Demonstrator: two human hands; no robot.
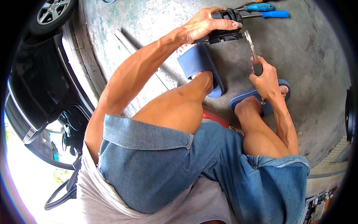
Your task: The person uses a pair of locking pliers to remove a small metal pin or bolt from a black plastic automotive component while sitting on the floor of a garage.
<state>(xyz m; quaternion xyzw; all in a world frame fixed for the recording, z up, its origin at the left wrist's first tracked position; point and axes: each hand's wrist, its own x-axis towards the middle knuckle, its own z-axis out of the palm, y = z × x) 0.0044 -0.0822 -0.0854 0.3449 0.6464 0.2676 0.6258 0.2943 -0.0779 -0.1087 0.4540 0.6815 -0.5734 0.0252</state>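
We clasp the black part [225, 36] in our left grip [201, 27], just beyond our left sandal [195, 60]; our right grip [266, 76] wraps a silver-headed tool [253, 48], its tip right beside that part! Further out, blue-handled tools [275, 14] lie on the grey floor [309, 67].

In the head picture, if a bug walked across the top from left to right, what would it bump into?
Car wheel → long pale bar → black part in the left hand → metal tool in the right hand → lower blue handle.
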